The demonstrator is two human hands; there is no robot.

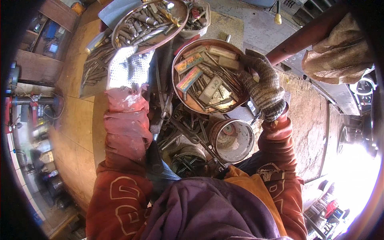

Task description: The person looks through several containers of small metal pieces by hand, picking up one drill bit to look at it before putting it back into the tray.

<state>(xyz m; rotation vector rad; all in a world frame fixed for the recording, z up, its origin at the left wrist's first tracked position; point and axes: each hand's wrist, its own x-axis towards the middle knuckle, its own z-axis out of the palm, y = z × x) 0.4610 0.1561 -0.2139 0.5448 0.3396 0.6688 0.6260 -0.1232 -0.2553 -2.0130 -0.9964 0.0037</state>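
Knit-gloved hands (262,86) on round metal tin (178,90) — boxed drill bits (189,78)

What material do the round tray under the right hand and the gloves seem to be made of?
The round tray looks like thin metal with a reddish, rusty rim. The right hand wears a grey knitted glove, probably cotton; the left hand wears a white knit with dark dots, perhaps rubber.

Inside the round rusty metal tin (178,86) two long flat cardboard boxes with multicoloured printed labels lie side by side, the upper one (189,63) angled above the lower one (189,79); beside them sits a pale grey rectangular packet (211,90) with dark print, and plain tan boxes (222,52) line the far rim
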